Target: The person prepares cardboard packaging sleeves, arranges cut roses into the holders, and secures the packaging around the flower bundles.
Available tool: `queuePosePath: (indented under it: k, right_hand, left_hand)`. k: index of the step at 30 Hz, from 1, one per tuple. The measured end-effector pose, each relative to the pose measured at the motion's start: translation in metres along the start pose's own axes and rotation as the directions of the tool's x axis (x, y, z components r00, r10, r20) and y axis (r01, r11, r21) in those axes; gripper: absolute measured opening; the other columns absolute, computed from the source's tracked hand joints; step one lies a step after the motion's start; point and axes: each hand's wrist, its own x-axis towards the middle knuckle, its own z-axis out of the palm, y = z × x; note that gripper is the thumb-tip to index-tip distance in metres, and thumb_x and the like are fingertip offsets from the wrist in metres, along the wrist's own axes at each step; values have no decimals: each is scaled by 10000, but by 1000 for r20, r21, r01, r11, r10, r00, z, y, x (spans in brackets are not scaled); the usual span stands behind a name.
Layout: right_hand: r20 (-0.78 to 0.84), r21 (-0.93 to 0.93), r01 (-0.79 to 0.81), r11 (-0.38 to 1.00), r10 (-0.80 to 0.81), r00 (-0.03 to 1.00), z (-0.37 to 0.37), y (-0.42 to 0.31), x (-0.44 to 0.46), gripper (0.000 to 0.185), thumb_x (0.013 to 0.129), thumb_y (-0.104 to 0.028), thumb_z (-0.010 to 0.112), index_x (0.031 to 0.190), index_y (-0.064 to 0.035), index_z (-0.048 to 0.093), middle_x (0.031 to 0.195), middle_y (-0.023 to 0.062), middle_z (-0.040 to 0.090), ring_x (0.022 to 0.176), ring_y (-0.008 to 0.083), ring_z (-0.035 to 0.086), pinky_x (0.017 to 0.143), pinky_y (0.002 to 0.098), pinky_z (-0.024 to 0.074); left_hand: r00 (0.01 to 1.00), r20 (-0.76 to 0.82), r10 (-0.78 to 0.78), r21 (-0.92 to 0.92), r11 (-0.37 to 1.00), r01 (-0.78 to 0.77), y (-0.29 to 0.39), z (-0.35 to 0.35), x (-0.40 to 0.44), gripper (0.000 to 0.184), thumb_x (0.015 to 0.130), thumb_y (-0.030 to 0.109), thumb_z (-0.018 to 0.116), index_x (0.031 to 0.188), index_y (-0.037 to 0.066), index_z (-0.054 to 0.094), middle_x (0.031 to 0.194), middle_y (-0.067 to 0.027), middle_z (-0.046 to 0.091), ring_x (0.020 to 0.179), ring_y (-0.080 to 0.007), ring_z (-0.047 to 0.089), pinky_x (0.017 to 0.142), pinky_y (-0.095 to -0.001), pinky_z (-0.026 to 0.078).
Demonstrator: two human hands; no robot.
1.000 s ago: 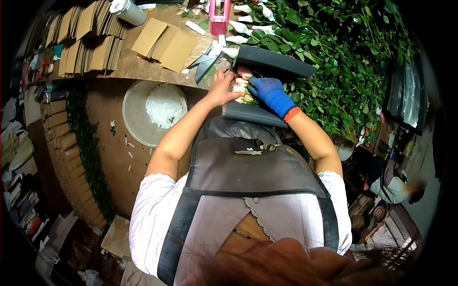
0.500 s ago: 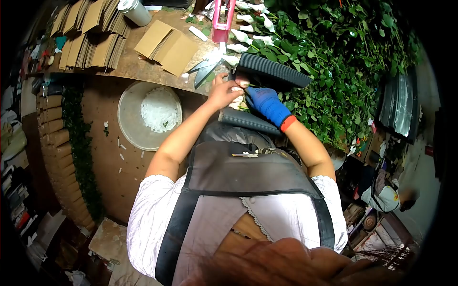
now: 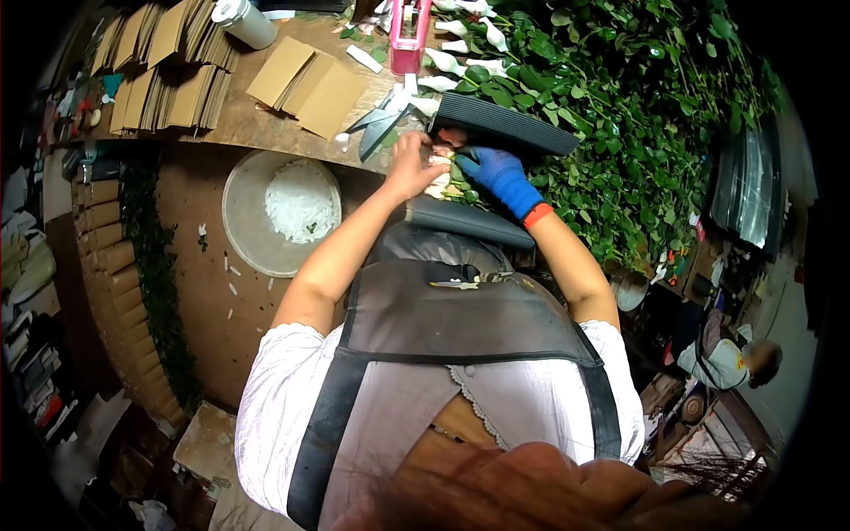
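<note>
My bare left hand (image 3: 413,165) is closed on pale pink rose heads (image 3: 440,172) at the table's front edge. On their right side, my right hand (image 3: 497,173), in a blue glove with a red cuff, has its fingers bent against the roses and stems; what its fingertips hold is hidden. The roses lie between two sides of a black ribbed holder (image 3: 509,121), one side behind the hands, the other nearer my body. Grey scissors (image 3: 384,119) lie just behind my left hand. White-sleeved rose buds (image 3: 445,62) lie beyond the holder.
Folded cardboard pieces (image 3: 307,86), a white bottle (image 3: 243,24) and a pink tape dispenser (image 3: 409,40) are on the table (image 3: 243,115). Leafy stems (image 3: 620,124) cover its right side. A bucket of white pieces (image 3: 282,212) stands below. Another person (image 3: 726,363) is at far right.
My gloved right hand moved in to the roses by my left fingers, then drew slightly back to the right. My left hand stays at the rose heads.
</note>
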Motion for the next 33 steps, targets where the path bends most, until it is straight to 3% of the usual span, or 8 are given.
queuePosePath:
  k: [7,10,13,16,19,22,26,33]
  right_hand:
    - [-70,38,62,997,-59,996,0,-5,-6,371,917,-481,584,1119,-193,701,1018,163,714,910,365,683,796,473,544]
    - [-29,6,102,995,-102,994,5,-4,-7,363,924,-436,577,1137,-154,663,1042,177,700,935,373,671,807,479,533]
    - [56,-59,154,986,-151,987,-2,-3,-7,409,928,-431,590,1197,-123,610,1075,179,687,944,379,666,813,474,533]
    - [144,-92,175,980,-161,976,-39,-17,-22,390,923,-395,608,1191,-113,636,1093,185,690,965,377,667,842,454,534]
    - [-95,329,42,944,-11,995,-57,-29,-36,366,898,-359,615,1142,-92,669,1070,189,697,974,387,662,850,451,529]
    - [-158,428,102,898,-37,987,-25,-7,-28,357,897,-336,624,1124,-67,683,1057,202,696,978,400,657,861,448,527]
    - [-98,196,94,976,-76,992,-5,-1,-16,392,934,-297,578,1228,-43,631,1078,242,677,992,424,640,866,467,524]
    - [12,-13,133,991,-133,991,-11,-10,-10,337,935,-264,555,1211,-73,578,1004,242,678,904,416,653,804,508,521]
  left_hand:
    - [1000,23,16,25,1000,-16,-6,3,3,728,722,390,842,1276,47,516,1337,-228,424,1263,-411,384,1078,-464,347]
    - [996,82,-30,-23,999,32,-9,2,9,599,719,415,839,1171,92,615,1347,-229,407,1265,-411,372,1086,-455,343]
    - [985,13,-170,-34,985,170,1,6,17,423,718,401,821,1007,118,696,1303,-207,449,1223,-391,416,1055,-441,379]
    - [984,-83,-160,-39,987,157,8,9,17,376,690,375,854,907,96,726,1230,-179,495,1185,-349,447,1041,-418,384]
    - [982,-143,-127,-38,992,123,11,11,14,321,702,349,846,895,120,731,1205,-168,521,1197,-348,450,1039,-426,388]
    - [981,-156,-118,-48,993,112,11,10,10,292,715,339,842,891,134,733,1201,-162,529,1203,-346,448,1045,-429,385]
    - [989,-106,-108,-66,993,101,7,9,11,283,734,346,836,916,150,745,1242,-173,507,1221,-344,428,1061,-427,372]
    - [989,-55,-138,-46,990,136,11,7,13,309,758,354,809,1012,187,754,1277,-183,471,1248,-352,387,1083,-429,340]
